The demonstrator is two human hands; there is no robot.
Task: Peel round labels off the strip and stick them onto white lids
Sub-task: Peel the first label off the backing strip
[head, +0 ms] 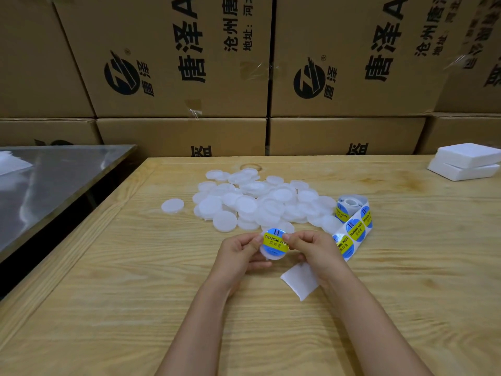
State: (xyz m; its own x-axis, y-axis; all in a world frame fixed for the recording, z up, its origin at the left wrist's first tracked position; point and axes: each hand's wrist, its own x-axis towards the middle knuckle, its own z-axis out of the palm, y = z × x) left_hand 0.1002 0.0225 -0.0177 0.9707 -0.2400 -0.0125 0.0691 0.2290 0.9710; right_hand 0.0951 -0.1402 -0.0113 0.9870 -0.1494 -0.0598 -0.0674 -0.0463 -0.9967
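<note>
Head view: the left hand (238, 251) grips a white lid (272, 257). The right hand (311, 248) pinches the soldering-paste label (273, 242) lying on it.

wooden table (108, 308), steel table (54, 180), stacked cartons (176, 77)

Even, moderately bright light fell on the desk (108, 267), with only faint shadows beneath the forearms (198, 321). Glare streaked the steel surface (54, 185) at left. Wide-angle distortion tilted the cartons (176, 63) near the edges; the white lids (244, 204) appeared washed-out, soft.
</note>
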